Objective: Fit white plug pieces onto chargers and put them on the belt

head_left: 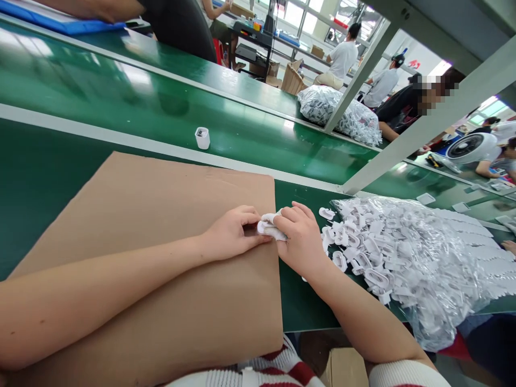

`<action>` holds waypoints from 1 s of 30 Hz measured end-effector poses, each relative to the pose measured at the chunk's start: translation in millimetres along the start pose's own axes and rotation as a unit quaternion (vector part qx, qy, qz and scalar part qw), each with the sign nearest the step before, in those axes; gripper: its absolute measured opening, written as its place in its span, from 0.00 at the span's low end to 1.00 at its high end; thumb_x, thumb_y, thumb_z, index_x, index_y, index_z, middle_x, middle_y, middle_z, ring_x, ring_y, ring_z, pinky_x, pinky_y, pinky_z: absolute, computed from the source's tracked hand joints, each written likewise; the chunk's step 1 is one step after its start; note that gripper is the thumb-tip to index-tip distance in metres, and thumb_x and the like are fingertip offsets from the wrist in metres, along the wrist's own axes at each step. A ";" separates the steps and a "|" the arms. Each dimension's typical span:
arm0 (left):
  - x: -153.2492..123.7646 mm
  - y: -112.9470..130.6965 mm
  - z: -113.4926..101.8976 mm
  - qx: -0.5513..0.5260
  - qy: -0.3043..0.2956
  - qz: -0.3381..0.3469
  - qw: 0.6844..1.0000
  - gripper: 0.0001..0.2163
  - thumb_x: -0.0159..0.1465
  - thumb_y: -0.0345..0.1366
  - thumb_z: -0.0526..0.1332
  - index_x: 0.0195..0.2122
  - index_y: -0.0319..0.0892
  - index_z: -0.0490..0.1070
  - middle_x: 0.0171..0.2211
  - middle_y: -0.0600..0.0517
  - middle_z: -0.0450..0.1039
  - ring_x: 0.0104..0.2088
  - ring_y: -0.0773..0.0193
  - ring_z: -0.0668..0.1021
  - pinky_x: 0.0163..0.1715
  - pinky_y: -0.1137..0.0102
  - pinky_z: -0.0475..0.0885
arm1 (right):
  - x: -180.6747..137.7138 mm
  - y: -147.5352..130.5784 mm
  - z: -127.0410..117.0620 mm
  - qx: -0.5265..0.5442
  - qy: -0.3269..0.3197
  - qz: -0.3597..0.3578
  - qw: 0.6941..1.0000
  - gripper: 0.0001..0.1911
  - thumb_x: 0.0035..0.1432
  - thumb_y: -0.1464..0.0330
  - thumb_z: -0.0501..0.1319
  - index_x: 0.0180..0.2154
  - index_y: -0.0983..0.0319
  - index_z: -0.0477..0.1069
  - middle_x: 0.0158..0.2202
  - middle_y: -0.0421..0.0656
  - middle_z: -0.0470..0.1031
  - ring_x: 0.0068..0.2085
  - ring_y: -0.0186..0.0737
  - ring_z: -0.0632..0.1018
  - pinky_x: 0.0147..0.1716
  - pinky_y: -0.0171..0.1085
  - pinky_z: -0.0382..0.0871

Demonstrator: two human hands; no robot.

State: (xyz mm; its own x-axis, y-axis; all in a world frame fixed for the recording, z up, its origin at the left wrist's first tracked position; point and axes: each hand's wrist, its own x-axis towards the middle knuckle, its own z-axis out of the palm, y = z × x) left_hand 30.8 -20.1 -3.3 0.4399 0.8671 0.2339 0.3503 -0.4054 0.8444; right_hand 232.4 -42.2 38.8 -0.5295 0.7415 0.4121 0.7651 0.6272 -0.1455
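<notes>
Over the right edge of the cardboard sheet (169,215), both hands meet at a small white plastic part (264,228) with a rounded end. My left hand (234,234) pinches its left end between thumb and fingertips. From the other side, my right hand (297,236) closes its fingers around the part and on some soft-looking, crumpled white material (278,219), perhaps a cloth. Fingers hide much of the part. Right of my right hand, many similar loose white plastic parts (363,250) spill from a clear plastic bag (435,290).
A white box-shaped piece (202,138) stands on the green conveyor belt (153,113) beyond the cardboard. A slanted metal post (403,137) rises at right. Another filled clear bag (338,113) lies farther back. Co-workers sit at surrounding benches; a white fan (471,146) is at far right.
</notes>
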 end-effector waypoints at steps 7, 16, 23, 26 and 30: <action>-2.5 -2.3 5.8 0.012 0.018 -0.005 1.000 0.15 0.63 0.51 0.68 0.34 0.43 0.78 0.34 0.51 0.73 0.37 0.58 0.76 0.38 0.65 0.71 | 3.5 -0.3 -1.6 -0.020 -0.014 0.023 0.999 0.13 0.55 0.78 0.59 0.37 0.55 0.74 0.33 0.38 0.74 0.38 0.41 0.72 0.66 0.46 0.50; 0.6 2.5 -2.1 -0.022 -0.009 -0.016 1.000 0.15 0.63 0.52 0.68 0.35 0.44 0.77 0.32 0.52 0.72 0.32 0.61 0.74 0.33 0.67 0.69 | -0.4 1.1 8.4 0.209 0.055 0.105 0.971 0.09 0.55 0.74 0.58 0.35 0.58 0.75 0.33 0.40 0.74 0.38 0.41 0.75 0.56 0.47 0.68; 5.4 1.5 -7.8 -0.013 0.016 -0.062 0.998 0.17 0.63 0.52 0.68 0.45 0.47 0.82 0.40 0.50 0.78 0.37 0.59 0.77 0.36 0.66 0.71 | 6.1 -1.1 -1.3 0.425 0.128 0.266 0.856 0.11 0.57 0.65 0.66 0.43 0.58 0.79 0.44 0.42 0.82 0.45 0.42 0.79 0.49 0.42 0.74; 4.4 -5.8 -28.3 0.036 0.075 -0.082 0.993 0.16 0.62 0.52 0.67 0.44 0.48 0.81 0.44 0.50 0.80 0.43 0.55 0.79 0.41 0.65 0.73 | 1.5 -4.7 1.5 0.425 0.101 0.254 0.863 0.10 0.59 0.65 0.66 0.43 0.58 0.80 0.42 0.42 0.81 0.44 0.42 0.79 0.46 0.41 0.73; -7.3 -16.6 -76.1 0.115 0.121 -0.189 0.968 0.21 0.59 0.57 0.68 0.44 0.48 0.80 0.48 0.50 0.81 0.46 0.51 0.79 0.45 0.62 0.73 | -9.9 -11.3 11.5 0.395 0.008 0.154 0.906 0.11 0.60 0.72 0.62 0.45 0.58 0.78 0.40 0.42 0.78 0.40 0.39 0.78 0.42 0.38 0.71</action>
State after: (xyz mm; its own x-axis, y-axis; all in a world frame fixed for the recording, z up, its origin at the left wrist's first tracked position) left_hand -41.1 2.3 17.7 0.0481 0.9971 0.0590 0.6346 -0.0761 0.7691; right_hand 224.8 -53.9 26.0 -0.3252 0.9104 0.2557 0.3716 0.3717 -0.8507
